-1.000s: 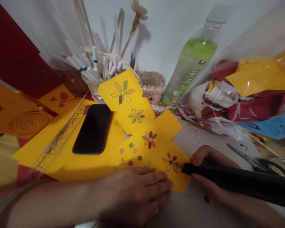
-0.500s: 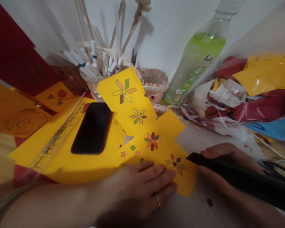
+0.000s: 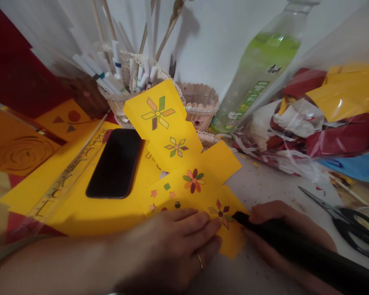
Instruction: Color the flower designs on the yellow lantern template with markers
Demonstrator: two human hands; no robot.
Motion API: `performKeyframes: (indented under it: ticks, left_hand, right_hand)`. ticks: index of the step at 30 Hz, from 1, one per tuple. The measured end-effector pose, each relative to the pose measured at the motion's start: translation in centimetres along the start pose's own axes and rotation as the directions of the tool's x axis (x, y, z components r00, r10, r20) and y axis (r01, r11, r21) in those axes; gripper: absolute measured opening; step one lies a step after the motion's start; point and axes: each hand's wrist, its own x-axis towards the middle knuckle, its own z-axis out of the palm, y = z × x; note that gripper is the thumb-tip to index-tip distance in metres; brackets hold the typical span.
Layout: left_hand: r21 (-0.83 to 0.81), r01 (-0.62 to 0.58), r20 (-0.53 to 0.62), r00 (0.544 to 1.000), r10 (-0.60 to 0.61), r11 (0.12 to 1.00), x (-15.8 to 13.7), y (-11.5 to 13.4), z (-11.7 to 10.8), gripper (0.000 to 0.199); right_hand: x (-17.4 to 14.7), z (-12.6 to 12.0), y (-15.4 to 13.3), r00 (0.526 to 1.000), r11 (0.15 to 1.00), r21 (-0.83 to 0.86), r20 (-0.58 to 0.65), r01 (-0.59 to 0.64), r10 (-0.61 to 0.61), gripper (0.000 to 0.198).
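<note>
My left hand (image 3: 178, 241), with a gold ring, lies flat and open on a cut-out yellow card (image 3: 213, 168). The card has several flat panels decorated with coloured flowers and small shapes; one end leans up at the back. My right hand (image 3: 283, 233) is closed around a long black tool (image 3: 295, 243) with a narrow flat tip. Its kind I cannot make out. That tip is over the card's lower right panel, beside a flower (image 3: 220, 214) of diamond-shaped petals. My left hand covers part of the card.
A black phone (image 3: 114, 164) lies on yellow sheets (image 3: 70, 205) at left, by a clear ruler (image 3: 70, 176). Behind stand a basket of markers (image 3: 112, 102), a smaller basket (image 3: 201, 102) and a green bottle (image 3: 258, 78). Scissors (image 3: 341, 217) and a bag of paper scraps (image 3: 322, 119) are right.
The black tool has moved left with my right hand, from the card's right edge to beside the flower. The scissors show more fully. My left hand stays on the card.
</note>
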Motion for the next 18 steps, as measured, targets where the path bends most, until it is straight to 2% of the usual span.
performKeyframes:
  ticks: [3,7,9,18]
  left_hand:
    - [0.006,-0.007,0.013,1.000,0.007,1.000,0.0,0.0,-0.1,0.033]
    - [0.001,0.002,0.032,0.999,-0.002,1.000,0.0,0.0,-0.2,0.033]
    - [-0.006,0.014,0.032,0.999,-0.014,1.000,0.0,0.0,-0.2,0.032]
    - [0.026,0.034,0.046,0.998,-0.035,0.999,0.1,0.2,-0.3,0.034]
  right_hand:
    - [0.2,-0.1,0.3,0.991,0.991,-0.033,-0.024,0.132,-0.133,0.009]
    - [0.6,-0.5,0.6,0.952,0.950,-0.072,0.078,0.303,-0.298,0.018]
    - [0.7,-0.5,0.5,0.943,0.940,-0.094,0.100,0.328,-0.319,0.019]
    - [0.9,0.5,0.5,0.925,0.907,-0.181,0.044,0.380,-0.379,0.013]
